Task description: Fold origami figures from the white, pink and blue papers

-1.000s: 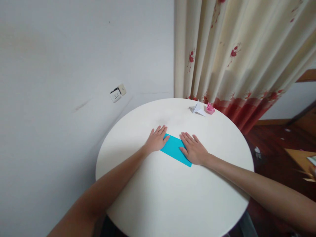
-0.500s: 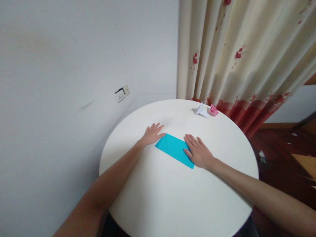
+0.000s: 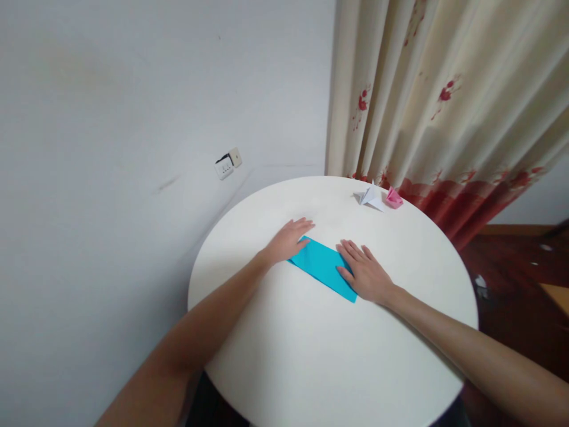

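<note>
Left hand (image 3: 290,238) has slid back onto the blue paper (image 3: 323,267), centre frame; right hand (image 3: 365,274) stays flat, both pressing it open-palmed onto the table (image 3: 311,356).

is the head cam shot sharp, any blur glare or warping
Head view: soft, even light, no glare on the white table; the blue paper and both flat hands, left hand and right hand, look fairly sharp; the curtain and floor at the right edge smear; the wide lens bends the wall.

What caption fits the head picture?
Both hands, left hand and right hand, press blue paper flat on a round table.
</note>
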The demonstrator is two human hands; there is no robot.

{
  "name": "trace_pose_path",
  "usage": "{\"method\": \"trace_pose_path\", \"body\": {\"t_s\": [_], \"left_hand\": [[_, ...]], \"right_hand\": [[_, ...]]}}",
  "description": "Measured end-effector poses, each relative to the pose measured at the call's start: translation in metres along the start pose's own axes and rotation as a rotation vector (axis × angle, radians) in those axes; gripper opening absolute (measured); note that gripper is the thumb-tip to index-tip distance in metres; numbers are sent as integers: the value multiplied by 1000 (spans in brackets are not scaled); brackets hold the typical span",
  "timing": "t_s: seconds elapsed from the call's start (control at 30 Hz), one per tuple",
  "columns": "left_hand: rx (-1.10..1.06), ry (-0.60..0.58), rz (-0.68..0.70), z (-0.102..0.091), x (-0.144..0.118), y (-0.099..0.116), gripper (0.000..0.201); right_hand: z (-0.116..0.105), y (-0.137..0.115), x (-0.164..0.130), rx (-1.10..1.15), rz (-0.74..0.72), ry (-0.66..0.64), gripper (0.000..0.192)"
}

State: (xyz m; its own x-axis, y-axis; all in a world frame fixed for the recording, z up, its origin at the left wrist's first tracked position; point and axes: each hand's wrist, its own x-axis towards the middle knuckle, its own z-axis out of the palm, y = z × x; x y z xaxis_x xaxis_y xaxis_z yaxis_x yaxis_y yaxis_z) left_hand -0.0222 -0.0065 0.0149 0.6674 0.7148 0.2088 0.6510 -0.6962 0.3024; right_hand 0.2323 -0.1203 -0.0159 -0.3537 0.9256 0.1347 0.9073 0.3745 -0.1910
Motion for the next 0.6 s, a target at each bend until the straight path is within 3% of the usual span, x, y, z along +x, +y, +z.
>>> {"method": "trace_pose_path", "body": {"t_s": [0.07, 0.13, 0.23, 0.43, 0.6], "left_hand": [[-60, -111, 223, -2, -3, 27, 55], [-68, -244, 348, 0, -5, 49, 77], [-52, -339, 372, 6, -9, 62, 90], [11, -365, 391, 15, -10, 57, 69], [21, -371, 400, 16, -9, 61, 62]], "right_hand": [[0, 1, 1, 45, 7, 7, 65], [0, 4, 3, 106, 19, 28, 65], [2, 12, 5, 239, 50, 107, 58], [-4, 27, 7, 493, 61, 315, 42], [-10, 32, 4, 489, -3, 318, 34]]}}
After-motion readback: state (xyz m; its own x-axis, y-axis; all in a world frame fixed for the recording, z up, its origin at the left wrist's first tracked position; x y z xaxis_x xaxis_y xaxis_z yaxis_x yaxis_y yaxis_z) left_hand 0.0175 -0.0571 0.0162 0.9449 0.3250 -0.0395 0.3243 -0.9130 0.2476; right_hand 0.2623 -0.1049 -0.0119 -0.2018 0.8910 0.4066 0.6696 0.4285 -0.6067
